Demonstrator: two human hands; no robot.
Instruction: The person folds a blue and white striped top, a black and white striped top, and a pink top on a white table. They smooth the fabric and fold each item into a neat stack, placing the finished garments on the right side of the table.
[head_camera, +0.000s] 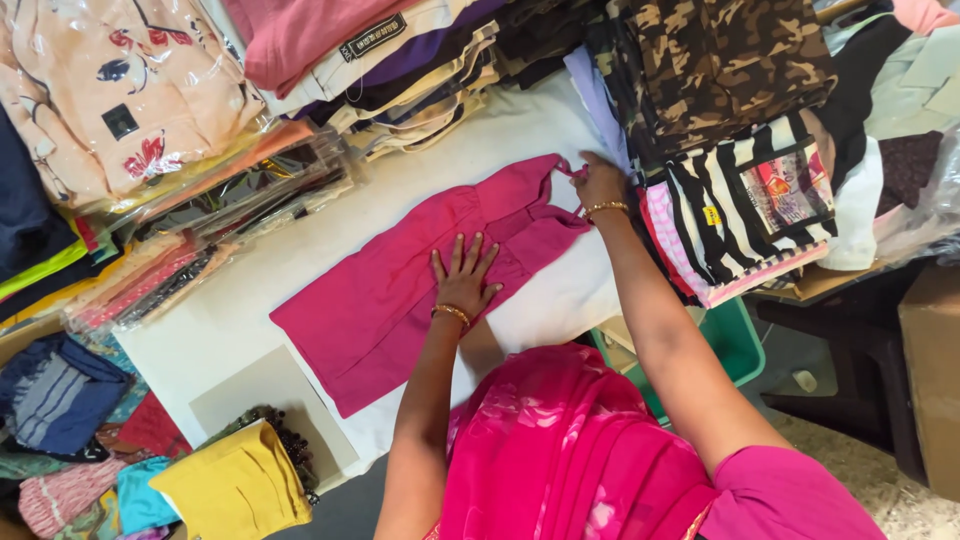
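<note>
At the left edge of the tabletop (560, 290) I see flat packets of clothes in clear plastic (120, 110), piled one over another. Near the lower left corner lies a folded yellow cloth (235, 485) beside some dark beads (290, 440).

In the middle of the white tabletop the pink garment (400, 300) is spread flat, running from the lower left toward the far right. My left hand (463, 280) lies on it with the palm down and the fingers spread; it presses the cloth and grips nothing. The garment looks to me thin, soft and light, so I judge it will fold easily and wrinkle or slide if it is pulled from one side only. The best places to take it are the corners and the strap end, with one hand keeping the middle flat.

More to the right, my right hand (600, 183) is at the far end of the garment, where the narrow strap is. The fingers are closed on this strap, pinching it. Just beside this hand, at the right edge, stand stacks of folded clothes, one camouflage (730, 60) and one striped black and white (740, 215).
</note>
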